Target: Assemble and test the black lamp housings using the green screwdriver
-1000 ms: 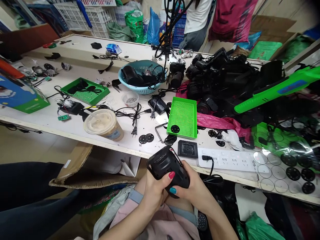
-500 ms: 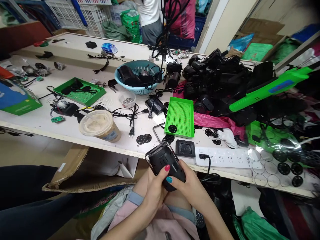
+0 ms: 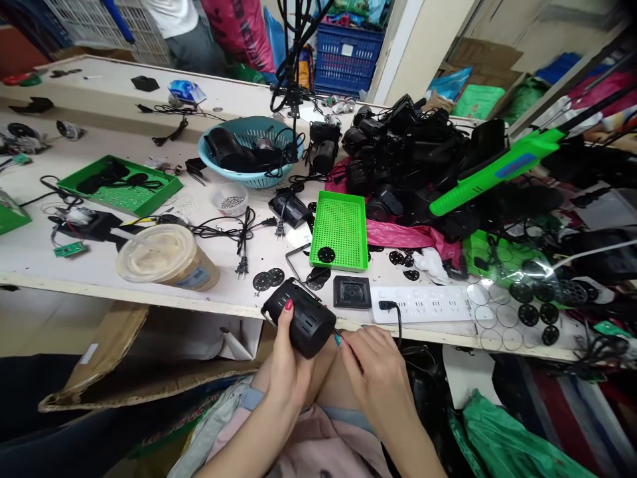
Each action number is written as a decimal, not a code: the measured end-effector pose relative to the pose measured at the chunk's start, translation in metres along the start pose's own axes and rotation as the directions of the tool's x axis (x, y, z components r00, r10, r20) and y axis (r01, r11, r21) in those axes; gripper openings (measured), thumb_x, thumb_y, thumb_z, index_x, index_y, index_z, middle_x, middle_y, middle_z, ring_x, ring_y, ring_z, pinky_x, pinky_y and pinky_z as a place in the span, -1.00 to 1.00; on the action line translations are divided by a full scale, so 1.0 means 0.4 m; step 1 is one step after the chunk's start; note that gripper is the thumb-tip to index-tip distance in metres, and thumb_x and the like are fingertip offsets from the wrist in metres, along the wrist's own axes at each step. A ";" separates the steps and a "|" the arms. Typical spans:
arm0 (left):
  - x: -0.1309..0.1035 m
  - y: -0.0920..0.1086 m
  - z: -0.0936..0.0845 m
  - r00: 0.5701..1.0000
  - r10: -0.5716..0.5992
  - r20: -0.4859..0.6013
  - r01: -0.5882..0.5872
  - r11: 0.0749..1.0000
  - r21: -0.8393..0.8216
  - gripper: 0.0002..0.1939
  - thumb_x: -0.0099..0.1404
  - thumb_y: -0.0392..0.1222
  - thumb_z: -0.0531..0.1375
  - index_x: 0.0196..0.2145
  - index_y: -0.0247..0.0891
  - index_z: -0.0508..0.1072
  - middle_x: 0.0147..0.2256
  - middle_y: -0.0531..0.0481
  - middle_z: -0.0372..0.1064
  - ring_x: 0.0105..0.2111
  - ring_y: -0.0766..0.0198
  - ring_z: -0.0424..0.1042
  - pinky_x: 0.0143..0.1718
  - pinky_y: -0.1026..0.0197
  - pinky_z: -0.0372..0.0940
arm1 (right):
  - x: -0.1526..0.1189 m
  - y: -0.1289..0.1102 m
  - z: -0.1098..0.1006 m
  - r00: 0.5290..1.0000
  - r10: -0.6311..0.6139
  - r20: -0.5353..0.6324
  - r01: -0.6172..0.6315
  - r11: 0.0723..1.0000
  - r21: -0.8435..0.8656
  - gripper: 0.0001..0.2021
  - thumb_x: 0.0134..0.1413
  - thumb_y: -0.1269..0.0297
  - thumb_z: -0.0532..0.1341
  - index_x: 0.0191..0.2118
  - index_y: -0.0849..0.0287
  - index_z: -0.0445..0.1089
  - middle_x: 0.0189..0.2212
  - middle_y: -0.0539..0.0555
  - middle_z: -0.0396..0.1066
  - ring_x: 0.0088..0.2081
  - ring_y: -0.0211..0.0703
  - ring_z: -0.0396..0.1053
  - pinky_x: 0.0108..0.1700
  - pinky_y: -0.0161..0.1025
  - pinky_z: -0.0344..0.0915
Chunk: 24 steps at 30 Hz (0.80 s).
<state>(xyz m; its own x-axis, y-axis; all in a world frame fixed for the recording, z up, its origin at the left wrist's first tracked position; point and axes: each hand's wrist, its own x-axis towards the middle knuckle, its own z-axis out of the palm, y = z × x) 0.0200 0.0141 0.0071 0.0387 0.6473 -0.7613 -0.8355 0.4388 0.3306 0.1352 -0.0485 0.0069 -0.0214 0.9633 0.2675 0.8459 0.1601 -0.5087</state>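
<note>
My left hand (image 3: 287, 358) grips a black plastic device housing (image 3: 302, 320) with slots in its side, thumb on top. The housing is held tilted above my lap, at the table's front edge. A thin metal bracket (image 3: 293, 264) sticks up behind it. My right hand (image 3: 371, 365) is closed at the housing's right end, thumb and forefinger pinched by a thin dark piece there. What that piece is cannot be made out. Just beyond the hands lie a square black part (image 3: 352, 292) and a white power strip (image 3: 423, 305) with a black plug in it.
A bright green perforated tray (image 3: 339, 231) holds one black disc. A lidded drink cup (image 3: 166, 262) stands near the left front edge. Behind are a blue basket (image 3: 249, 154), a green tray (image 3: 119, 186), tangled cords and a heap of black devices (image 3: 413, 146). A person stands across the table.
The housing has turned so its end faces right. My right hand has left its grip on the housing's body and pinches at that end. The view has shifted right.
</note>
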 end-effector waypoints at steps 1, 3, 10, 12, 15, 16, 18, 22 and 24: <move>0.002 -0.001 0.000 1.000 0.000 -0.007 0.000 1.000 0.001 -0.82 0.37 -0.18 0.18 -0.16 -0.28 0.53 -0.29 -0.04 0.60 -0.36 0.30 0.56 -0.30 0.32 0.49 | 0.000 -0.005 0.004 1.000 -0.010 0.016 0.011 0.999 -0.034 -0.78 0.32 0.47 0.02 -0.35 0.17 0.31 -0.47 0.02 0.30 -0.38 -0.12 0.23 -0.20 -0.13 0.15; 0.006 0.003 -0.001 1.000 0.021 -0.016 -0.020 1.000 0.020 -0.83 0.37 -0.20 0.17 -0.17 -0.30 0.53 -0.31 -0.04 0.60 -0.38 0.31 0.56 -0.30 0.33 0.49 | -0.002 -0.014 0.003 0.998 0.002 0.065 0.001 0.999 -0.042 -0.75 0.32 0.48 0.00 -0.38 0.17 0.30 -0.47 0.03 0.30 -0.37 -0.10 0.22 -0.21 -0.12 0.15; 0.015 0.041 -0.027 0.985 0.170 0.041 -0.174 0.939 0.297 -0.58 0.22 -0.31 0.27 0.05 -0.25 0.44 -0.20 -0.03 0.60 -0.29 0.28 0.58 -0.30 0.36 0.48 | 0.084 0.097 -0.115 0.982 0.178 -0.067 -0.132 0.892 0.433 -0.71 0.30 0.25 0.11 0.11 -0.05 0.30 0.07 0.06 0.34 0.08 -0.11 0.31 0.09 -0.14 0.27; 0.016 0.038 -0.031 0.993 0.101 0.065 -0.119 0.900 0.420 -0.49 0.17 -0.27 0.31 0.09 -0.27 0.41 -0.18 -0.10 0.59 -0.27 0.18 0.59 -0.32 0.29 0.49 | 0.167 0.186 -0.174 0.847 0.331 -0.417 -0.086 0.858 0.507 -0.62 0.26 0.18 0.14 0.17 -0.02 0.23 0.16 0.11 0.27 0.14 -0.09 0.28 0.18 -0.07 0.21; 0.015 0.022 -0.027 0.992 -0.002 0.128 -0.064 0.858 0.509 -0.46 0.15 -0.17 0.35 0.09 -0.31 0.41 -0.22 -0.17 0.60 -0.27 0.08 0.60 -0.31 0.20 0.50 | 0.322 0.331 -0.253 0.578 0.551 -0.601 -0.009 0.741 0.671 -0.41 0.05 0.07 0.25 0.20 -0.03 0.15 0.26 0.12 0.13 0.22 -0.07 0.19 0.23 0.01 0.14; 0.016 0.017 -0.026 0.989 -0.029 0.142 -0.050 0.852 0.521 -0.45 0.15 -0.14 0.35 0.08 -0.32 0.41 -0.24 -0.18 0.60 -0.28 0.07 0.60 -0.31 0.18 0.49 | 0.369 0.372 -0.274 0.581 0.572 -0.579 -0.015 0.718 0.696 -0.40 0.03 0.04 0.23 0.20 -0.02 0.13 0.25 0.13 0.13 0.22 -0.06 0.19 0.20 0.04 0.16; 0.026 0.008 -0.030 0.986 -0.064 0.154 -0.028 0.849 0.528 -0.43 0.14 -0.08 0.36 0.08 -0.34 0.41 -0.26 -0.21 0.60 -0.30 0.05 0.60 -0.30 0.14 0.49 | 0.439 0.426 -0.303 0.626 0.562 -0.540 -0.019 0.704 0.710 -0.45 -0.08 0.04 0.27 0.06 0.08 0.27 0.04 0.12 0.35 0.08 -0.04 0.31 0.09 0.01 0.27; 0.061 0.001 -0.058 0.980 -0.083 0.181 -0.022 0.858 0.513 -0.39 0.13 0.00 0.35 0.06 -0.37 0.40 -0.22 -0.25 0.59 -0.28 0.01 0.59 -0.27 0.07 0.50 | 0.438 0.395 -0.304 0.700 0.491 -0.519 -0.009 0.733 0.680 -0.62 -0.24 0.09 0.38 -0.28 0.20 0.42 -0.34 0.04 0.40 -0.25 -0.13 0.35 -0.15 -0.15 0.34; 0.074 -0.003 -0.072 0.976 -0.097 0.193 -0.012 0.867 0.498 -0.36 0.09 0.00 0.39 0.06 -0.35 0.39 -0.19 -0.24 0.59 -0.24 0.01 0.58 -0.26 0.08 0.49 | 0.382 0.321 -0.275 0.747 0.465 -0.475 0.018 0.701 0.713 -0.64 -0.18 0.07 0.35 -0.25 0.19 0.43 -0.41 -0.01 0.35 -0.36 -0.19 0.32 -0.27 -0.21 0.33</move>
<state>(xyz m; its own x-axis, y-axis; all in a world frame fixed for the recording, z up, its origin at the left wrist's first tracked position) 0.0062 0.0148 -0.0321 0.2250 0.7096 -0.6677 -0.4523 0.6831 0.5734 0.2992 0.0955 0.0723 0.6307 0.6915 0.3524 0.2124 0.2829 -0.9353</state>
